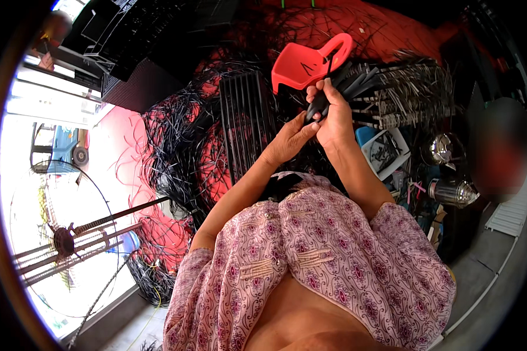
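Note:
In front of my chest, my two hands meet around a dark bundle of flat black strips [317,107]. My left hand [293,139] is closed at its lower end, thumb pressed against it. My right hand [335,118] wraps it higher up, fingers curled around it. Wider black strips [362,83] fan out just beyond the right hand; whether they join the held bundle I cannot tell. A small red plastic chair [298,65] stands beyond my hands. To their left is a black slatted frame [243,126].
Loose black strips [175,134] lie tangled over the red floor. At right are a stack of cut strips [416,93], a white tray [397,149] of small dark pieces and metal pots [445,151]. A standing fan [63,241] is at left, near a bright opening.

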